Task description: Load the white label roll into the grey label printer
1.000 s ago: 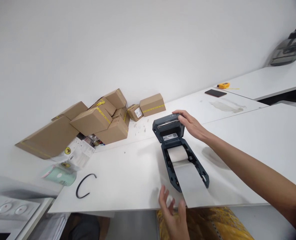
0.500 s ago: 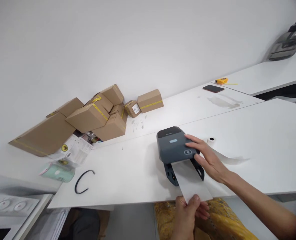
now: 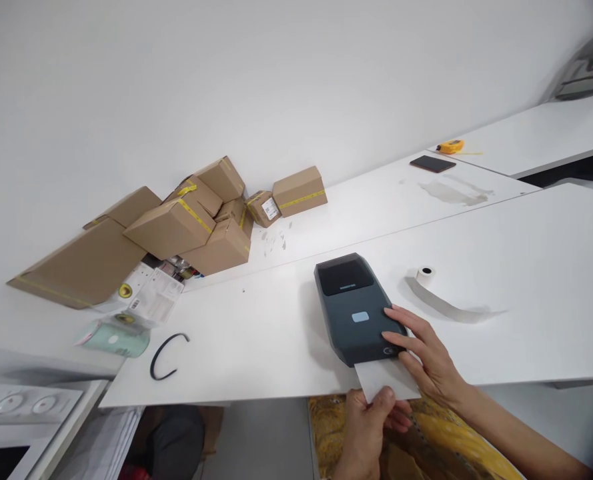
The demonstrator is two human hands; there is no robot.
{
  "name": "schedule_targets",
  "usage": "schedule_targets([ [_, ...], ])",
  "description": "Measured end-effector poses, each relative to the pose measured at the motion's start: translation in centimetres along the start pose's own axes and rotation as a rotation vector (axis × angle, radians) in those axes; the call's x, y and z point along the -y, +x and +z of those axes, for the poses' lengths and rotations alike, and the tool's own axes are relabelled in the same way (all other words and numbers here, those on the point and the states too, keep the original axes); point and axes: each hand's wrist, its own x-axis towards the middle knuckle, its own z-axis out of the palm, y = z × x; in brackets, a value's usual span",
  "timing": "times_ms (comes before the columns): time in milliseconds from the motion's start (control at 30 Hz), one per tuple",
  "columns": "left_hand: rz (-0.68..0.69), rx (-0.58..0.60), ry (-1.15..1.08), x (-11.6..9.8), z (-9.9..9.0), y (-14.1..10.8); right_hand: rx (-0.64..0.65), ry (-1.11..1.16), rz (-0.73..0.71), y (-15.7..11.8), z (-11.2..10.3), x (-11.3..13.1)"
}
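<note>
A dark grey-blue label printer point(image 3: 345, 337) sits near the table's front edge with its lid down. A white label paper strip point(image 3: 385, 379) sticks out of its front. My left hand point(image 3: 369, 420) pinches the strip's free end between thumb and fingers, just past the table edge. On the lid's right front corner rests my right hand point(image 3: 431, 363), its fingers spread and flat and gripping nothing. The inside of the printer is hidden. Right of the printer stands a small white paper roll point(image 3: 425, 276), its loose tail curling along the table.
Several cardboard boxes point(image 3: 176, 227) are piled against the wall at the left. In front of them lie a clear package point(image 3: 153, 293), a green pouch point(image 3: 116, 341) and a black headband point(image 3: 157, 357). A phone point(image 3: 432, 164) and a yellow tape measure point(image 3: 450, 147) lie at the back right.
The printer's lid has swung down from partly raised to shut under my right hand, covering the inner part of the strip. My left hand keeps its pinch on the strip.
</note>
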Motion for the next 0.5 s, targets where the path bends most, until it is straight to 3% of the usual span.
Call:
schedule_targets([
  [100, -0.012, -0.014, 0.038, 0.2, -0.2, 0.2, -0.131, 0.008, 0.058, -0.1, 0.9, 0.1],
  [200, -0.003, -0.025, 0.197, 0.4, -1.3, 0.3, -0.238, 0.072, 0.255, 0.2, 1.7, 0.5],
  [267, 0.103, -0.186, 0.317, 0.3, -2.4, 0.3, -0.282, 0.175, 0.451, 0.5, 2.1, 0.8],
  [367, 0.37, -0.509, 0.372, -0.9, -3.3, 0.6, -0.316, 0.42, 0.786, 0.8, 2.3, 1.1],
  [400, 0.432, -0.546, 0.358, -1.6, -3.3, 0.8, -0.299, 0.515, 0.896, 0.9, 2.3, 1.1],
  [500, 0.448, -0.409, 0.256, -3.6, -2.3, 2.1, -0.181, 0.742, 1.135, 1.0, 2.1, 0.9],
])
